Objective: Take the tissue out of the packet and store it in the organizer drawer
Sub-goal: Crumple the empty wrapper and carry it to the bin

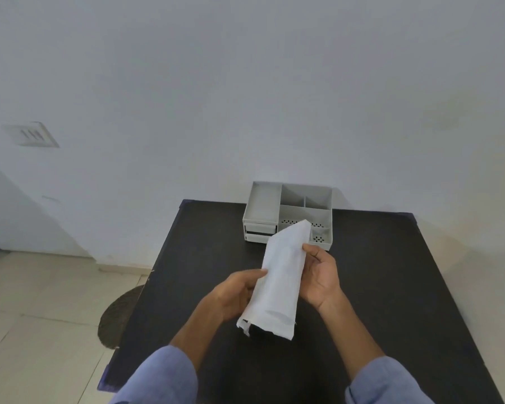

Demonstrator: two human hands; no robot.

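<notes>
A white tissue (280, 275), folded into a long strip, is held upright above the dark table (376, 287). My left hand (236, 293) grips its left edge near the middle. My right hand (321, 275) pinches its right edge higher up. The tissue's top corner overlaps the front of the grey organizer (289, 211), which stands at the table's far edge against the wall. Two small drawers (260, 232) sit in the organizer's lower left front; whether they are open is unclear. No packet is visible.
The organizer's top has several open compartments. A round woven stool or mat (120, 316) lies on the tiled floor left of the table. A white wall rises behind the table, with a switch plate (31, 135) at the left.
</notes>
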